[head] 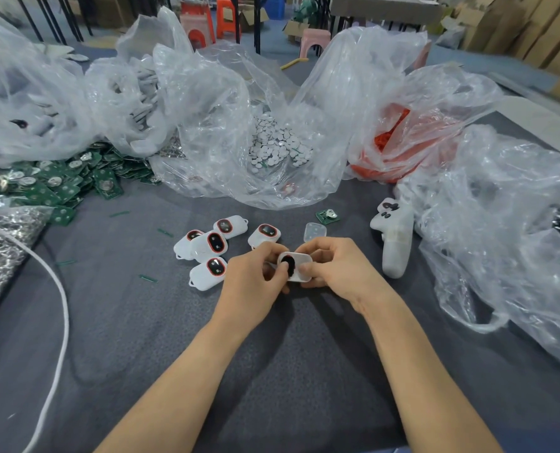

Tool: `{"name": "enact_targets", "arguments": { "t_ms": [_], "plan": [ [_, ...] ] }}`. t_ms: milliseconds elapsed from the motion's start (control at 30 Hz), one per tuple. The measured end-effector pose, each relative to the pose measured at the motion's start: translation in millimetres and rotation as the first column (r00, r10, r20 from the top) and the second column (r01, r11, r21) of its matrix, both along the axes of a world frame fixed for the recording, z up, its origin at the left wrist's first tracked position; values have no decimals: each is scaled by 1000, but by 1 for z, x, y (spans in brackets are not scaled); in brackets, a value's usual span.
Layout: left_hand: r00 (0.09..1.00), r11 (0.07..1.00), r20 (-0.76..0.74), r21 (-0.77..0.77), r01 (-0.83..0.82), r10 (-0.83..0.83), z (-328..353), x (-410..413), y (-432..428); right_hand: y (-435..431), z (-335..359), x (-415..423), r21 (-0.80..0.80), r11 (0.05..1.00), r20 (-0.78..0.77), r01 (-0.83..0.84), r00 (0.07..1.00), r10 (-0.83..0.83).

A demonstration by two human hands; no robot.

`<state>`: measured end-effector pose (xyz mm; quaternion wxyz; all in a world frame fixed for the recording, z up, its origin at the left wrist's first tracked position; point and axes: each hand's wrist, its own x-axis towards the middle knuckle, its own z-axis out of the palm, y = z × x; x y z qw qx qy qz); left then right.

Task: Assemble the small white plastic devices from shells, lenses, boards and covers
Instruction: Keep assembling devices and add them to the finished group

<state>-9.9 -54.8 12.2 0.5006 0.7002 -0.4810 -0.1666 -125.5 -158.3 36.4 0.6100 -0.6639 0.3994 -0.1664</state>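
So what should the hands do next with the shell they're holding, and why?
Probably press the dark oval fully into the white shell with the left thumb. Both the left hand and right hand grip the shell, the thumb rests on the oval, and the green board and clear cover beyond lie untouched, so seating seems unfinished.

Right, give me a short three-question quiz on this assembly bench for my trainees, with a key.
1. True or false: the left hand and the right hand both grip the white shell.
2. The loose green board lies: A) in the left hand; B) beyond the right hand, next to the clear cover; C) on the white shell.
3. How many red-ringed devices lie in the open by the left hand?
Key: 1 true; 2 B; 3 five.
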Motion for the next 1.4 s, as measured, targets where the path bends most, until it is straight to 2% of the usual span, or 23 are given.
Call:
{"name": "enact_targets", "arguments": {
  "t_ms": [167,267,433,667,933,1100,1167,1233,1300,1400],
  "plan": [
    [978,999,208,26,29,-34,2,-3,-2,-9,8,7,-147,986,-239,-81,970,45],
    [960,997,268,39,67,-75,3,-4,-4,-12,13,9,-281,943,-423,-176,905,43],
    [944,995,317,79,67,-89,4,-8,-4,-10,12,10,-375,900,-501,-223,865,5],
    [932,980,324,163,116,-165,3,0,1,-11,16,13,-285,923,-539,-257,840,68],
    [922,979,353,176,101,-159,3,14,9,-12,12,20,-305,918,-558,-254,829,44],
    [943,985,308,150,80,-124,-1,15,9,-4,6,5,-377,889,-480,-258,876,51],
    [943,985,308,151,78,-122,-1,15,8,-1,3,-2,-443,882,-360,-159,933,-12],
    [940,984,316,161,78,-126,-2,15,8,-4,1,-5,-557,830,-184,30,970,-159],
    [937,981,322,176,80,-135,-2,15,7,-11,-2,-5,-700,705,-114,111,958,-264],
    [941,981,317,181,65,-121,-3,16,8,-18,-13,0,-802,594,-280,-69,921,-272]
  ]
}}
